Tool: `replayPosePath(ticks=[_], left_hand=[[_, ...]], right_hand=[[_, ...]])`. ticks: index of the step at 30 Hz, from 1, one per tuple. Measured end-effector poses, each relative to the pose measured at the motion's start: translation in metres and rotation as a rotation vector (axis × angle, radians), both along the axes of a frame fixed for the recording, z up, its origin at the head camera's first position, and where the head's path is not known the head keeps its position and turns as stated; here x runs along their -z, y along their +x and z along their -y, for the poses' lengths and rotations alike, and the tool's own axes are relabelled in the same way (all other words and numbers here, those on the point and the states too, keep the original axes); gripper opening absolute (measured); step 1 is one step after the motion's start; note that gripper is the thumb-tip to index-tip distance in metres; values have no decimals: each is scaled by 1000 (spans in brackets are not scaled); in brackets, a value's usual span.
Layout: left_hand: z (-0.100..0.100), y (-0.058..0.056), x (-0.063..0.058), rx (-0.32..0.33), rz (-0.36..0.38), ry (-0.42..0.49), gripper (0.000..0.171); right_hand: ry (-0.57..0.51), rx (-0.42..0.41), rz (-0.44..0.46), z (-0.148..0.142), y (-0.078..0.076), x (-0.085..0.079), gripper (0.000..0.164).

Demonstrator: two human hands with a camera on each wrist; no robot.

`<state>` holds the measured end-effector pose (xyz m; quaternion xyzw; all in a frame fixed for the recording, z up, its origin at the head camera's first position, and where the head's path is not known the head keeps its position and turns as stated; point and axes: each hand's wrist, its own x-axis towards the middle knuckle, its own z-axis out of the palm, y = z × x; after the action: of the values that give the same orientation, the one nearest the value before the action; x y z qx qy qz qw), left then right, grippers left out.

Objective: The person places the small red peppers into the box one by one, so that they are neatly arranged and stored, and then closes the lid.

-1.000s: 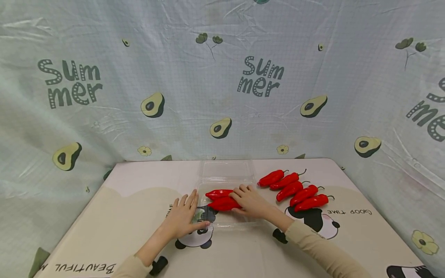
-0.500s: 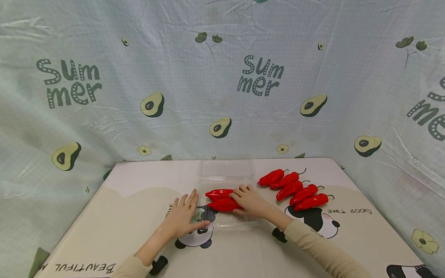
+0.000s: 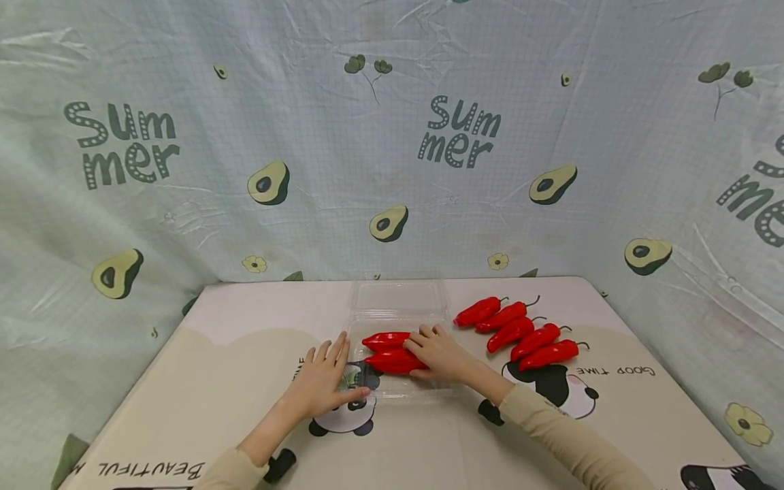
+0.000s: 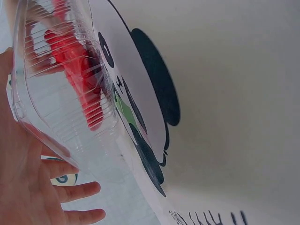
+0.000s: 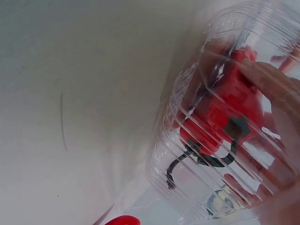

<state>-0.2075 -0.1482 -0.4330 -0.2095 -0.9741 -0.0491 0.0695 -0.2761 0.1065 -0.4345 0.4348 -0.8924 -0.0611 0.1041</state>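
Note:
A clear plastic clamshell container (image 3: 407, 395) lies on the table with its lid (image 3: 399, 297) folded back. Two red chili peppers lie in its base, the nearer red pepper (image 3: 392, 361) in front of the farther red pepper (image 3: 384, 341). My right hand (image 3: 442, 357) reaches over the right wall and grips the nearer pepper; its thumb shows on the pepper in the right wrist view, and green stems (image 5: 234, 126) are seen through the ribbed wall. My left hand (image 3: 321, 381) rests at the container's left edge, fingers straight and spread, thumb along the front.
Several red peppers (image 3: 520, 333) lie in a slanting row right of the container, stems pointing right. The table (image 3: 245, 381) has a panda-print cover. A curtain (image 3: 331, 136) printed with avocados hangs behind and at both sides.
The nearer pepper has shifted very slightly inside the container. Otherwise both hands, the container and the row of peppers stay in place.

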Motion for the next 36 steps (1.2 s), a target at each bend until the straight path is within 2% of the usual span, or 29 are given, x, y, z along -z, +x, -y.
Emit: replayPosePath(ticks=[7, 15, 25, 31, 36], left_hand=[[0, -1, 0, 1, -1, 4, 96], [-2, 0, -1, -5, 5, 5, 96], [-2, 0, -1, -3, -6, 6, 96], [-1, 0, 0, 0, -8, 7, 96], [0, 0, 1, -4, -1, 8, 96]], right_hand=[[2, 11, 28, 1, 2, -4, 44], [17, 15, 12, 0, 1, 0, 45], [-2, 26, 29, -2, 1, 0, 46], [-52, 15, 57, -7, 1, -4, 46], [-55, -1, 41, -12, 0, -5, 44]])
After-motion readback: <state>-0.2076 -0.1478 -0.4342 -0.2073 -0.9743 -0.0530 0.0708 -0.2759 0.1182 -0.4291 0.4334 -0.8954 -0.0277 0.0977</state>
